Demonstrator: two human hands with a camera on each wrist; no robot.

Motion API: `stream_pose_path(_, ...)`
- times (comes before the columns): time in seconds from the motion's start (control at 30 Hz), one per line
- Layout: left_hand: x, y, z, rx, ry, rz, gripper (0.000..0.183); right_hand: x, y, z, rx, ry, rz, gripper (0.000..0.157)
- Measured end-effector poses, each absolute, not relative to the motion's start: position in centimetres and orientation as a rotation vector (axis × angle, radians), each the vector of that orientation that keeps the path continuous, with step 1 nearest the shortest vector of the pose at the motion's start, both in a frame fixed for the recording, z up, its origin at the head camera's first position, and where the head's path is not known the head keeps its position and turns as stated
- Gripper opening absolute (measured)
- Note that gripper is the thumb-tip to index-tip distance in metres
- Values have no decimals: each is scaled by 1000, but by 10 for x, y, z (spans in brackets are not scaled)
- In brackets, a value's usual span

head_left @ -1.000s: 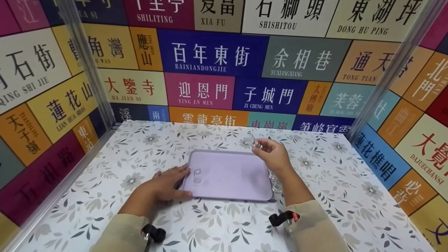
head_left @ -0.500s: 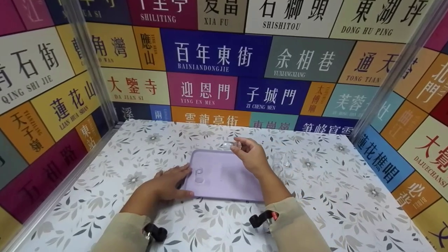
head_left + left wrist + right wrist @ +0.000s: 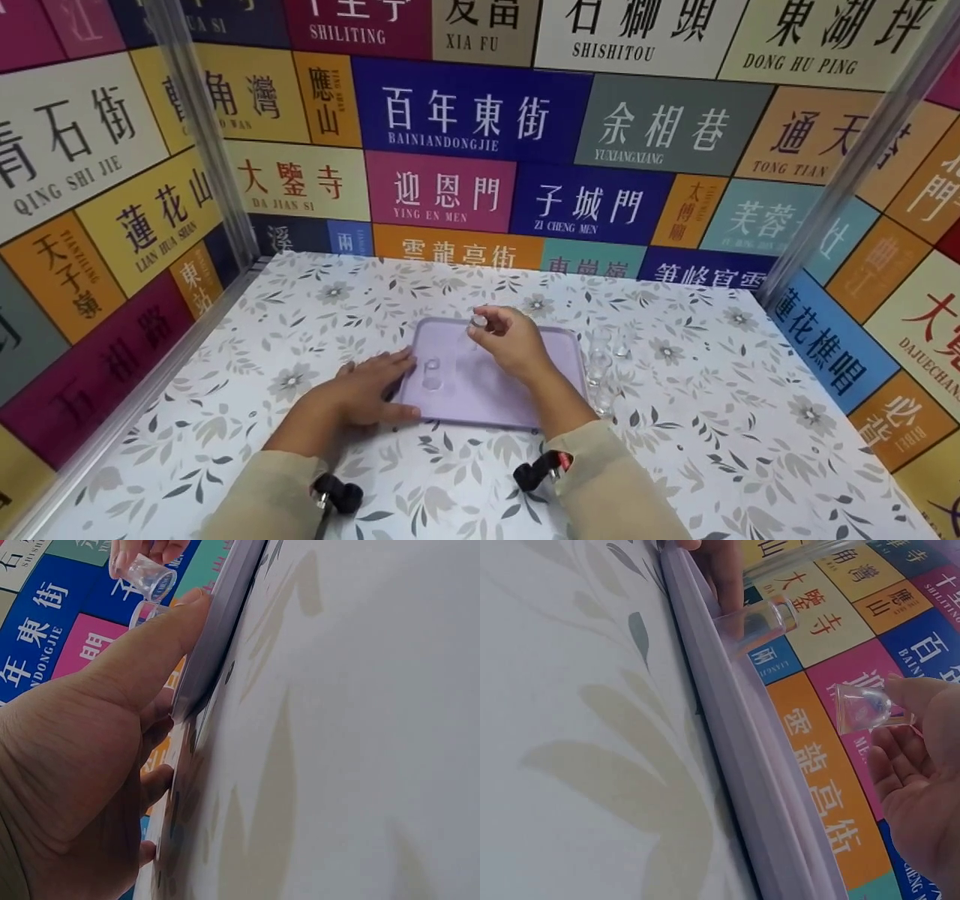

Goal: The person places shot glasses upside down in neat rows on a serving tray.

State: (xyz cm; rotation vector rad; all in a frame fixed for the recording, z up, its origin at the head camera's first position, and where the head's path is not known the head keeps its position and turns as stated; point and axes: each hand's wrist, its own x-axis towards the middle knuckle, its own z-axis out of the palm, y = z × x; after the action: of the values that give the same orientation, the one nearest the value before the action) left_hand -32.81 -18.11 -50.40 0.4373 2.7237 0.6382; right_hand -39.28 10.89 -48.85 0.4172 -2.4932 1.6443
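Note:
A small clear shot glass (image 3: pixel 478 322) is pinched by my right hand (image 3: pixel 514 346) above the back middle of a lilac tray (image 3: pixel 495 401). In the right wrist view the held shot glass (image 3: pixel 862 709) has its wider end toward the tray, apart from it. Another clear shot glass (image 3: pixel 431 375) stands on the tray's left side. My left hand (image 3: pixel 367 390) rests at the tray's left edge, fingers extended, thumb by the front left corner. The left thumb (image 3: pixel 150 649) touches the tray's rim in the left wrist view.
Several more clear glasses (image 3: pixel 600 367) stand on the table just right of the tray, close to the right forearm. A patterned cloth (image 3: pixel 300 300) covers the table. Panels with coloured name signs (image 3: pixel 469 112) enclose the back and both sides.
My right hand has carried the shot glass leftward from the tray's back right corner, then nearer, over the tray; it now points down. The left hand has stayed at the tray's edge.

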Motion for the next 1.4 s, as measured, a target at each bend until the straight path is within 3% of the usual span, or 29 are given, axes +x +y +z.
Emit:
stream_pose_path(0.3, -332, -181, -506, 454, 2735, 568, 109, -393, 104, -501, 573, -2631, 1581, 39)
stream_pose_path(0.97, -330, -181, -503, 443, 2733, 589, 110, -394, 101, -513, 547, -2706, 1637, 41)
stream_pose_path(1.4, -329, -181, -503, 438, 2725, 619, 110, -389, 117, -492, 563, -2625, 1693, 51)
